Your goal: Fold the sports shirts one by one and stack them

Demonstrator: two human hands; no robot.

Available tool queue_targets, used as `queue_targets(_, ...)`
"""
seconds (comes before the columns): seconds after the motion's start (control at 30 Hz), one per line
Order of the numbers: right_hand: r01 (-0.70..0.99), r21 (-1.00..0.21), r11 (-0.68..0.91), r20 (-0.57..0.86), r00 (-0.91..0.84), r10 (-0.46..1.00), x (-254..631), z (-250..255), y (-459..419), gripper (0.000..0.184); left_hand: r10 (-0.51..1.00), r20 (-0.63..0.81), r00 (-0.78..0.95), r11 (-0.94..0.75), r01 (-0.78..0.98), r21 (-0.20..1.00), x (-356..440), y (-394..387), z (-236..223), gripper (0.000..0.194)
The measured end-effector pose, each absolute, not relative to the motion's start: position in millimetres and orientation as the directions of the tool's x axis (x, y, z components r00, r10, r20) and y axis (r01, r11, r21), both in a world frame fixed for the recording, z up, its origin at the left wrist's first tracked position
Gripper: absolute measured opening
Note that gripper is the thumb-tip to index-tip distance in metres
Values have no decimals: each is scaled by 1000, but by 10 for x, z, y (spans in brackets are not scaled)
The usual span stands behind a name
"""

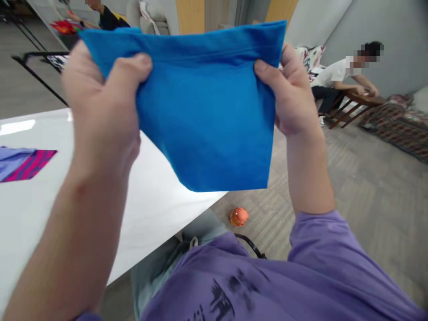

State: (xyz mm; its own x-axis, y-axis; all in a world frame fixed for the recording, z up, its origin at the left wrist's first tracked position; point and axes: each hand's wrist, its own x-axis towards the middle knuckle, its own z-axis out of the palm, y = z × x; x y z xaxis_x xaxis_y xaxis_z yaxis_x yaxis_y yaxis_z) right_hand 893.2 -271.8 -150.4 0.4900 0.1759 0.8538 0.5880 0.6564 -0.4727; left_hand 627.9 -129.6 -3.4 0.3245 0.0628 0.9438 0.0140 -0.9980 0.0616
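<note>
A folded blue cloth [207,111] hangs in the air in front of me, above the edge of a white table [150,205]. My left hand [103,102] grips its upper left corner, thumb pressed on the front. My right hand [287,93] pinches the upper right corner the same way. The cloth is stretched flat between both hands, and its lower edge hangs free.
A purple and pink striped cloth [23,162] lies at the table's left. An orange toy [238,216] sits on the wood floor below. A person in a white shirt [337,73] sits at a wooden table far right; another person [107,18] is at top left.
</note>
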Motion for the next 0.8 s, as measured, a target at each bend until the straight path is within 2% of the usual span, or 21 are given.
queue_targets(0.07,611,-509,607,841,504,199,9342,-1582,-2567,68,31,848,529,-996,-49,68,6788,-1113,-147,74)
queue_targets(0.1,616,-535,578,831,509,225,9543,-1644,-2414,67,55,815,576,-993,-56,107,7036,-936,-220,66)
queue_targets(0.2,627,-650,429,759,549,349,10046,-1915,-1754,65,309,756,577,-941,72,330,7639,-251,-524,49)
queue_targets(0.27,635,-718,286,691,598,405,10221,-2145,-1308,73,457,710,536,-890,271,368,7833,122,-796,50)
queue_targets(0.33,664,-732,155,653,619,436,10228,-2381,-991,75,482,711,512,-854,455,251,7827,273,-1106,60)
queue_targets(0.4,713,-695,89,657,580,481,10096,-2596,-831,72,397,707,585,-853,519,49,7671,190,-1442,65)
queue_targets(0.47,757,-649,83,664,509,547,9901,-2778,-774,70,271,615,740,-890,436,-132,7461,-30,-1790,66)
queue_targets(0.53,773,-629,87,648,458,609,9720,-2925,-739,73,184,463,867,-918,320,-235,7289,-236,-2127,79)
queue_targets(0.63,768,-637,67,618,457,640,9573,-3078,-627,76,141,301,943,-935,227,-271,7189,-324,-2531,99)
queue_targets(0.8,760,-635,141,668,448,595,9604,-3185,-473,78,163,267,950,-942,230,-243,7165,-232,-2744,106)
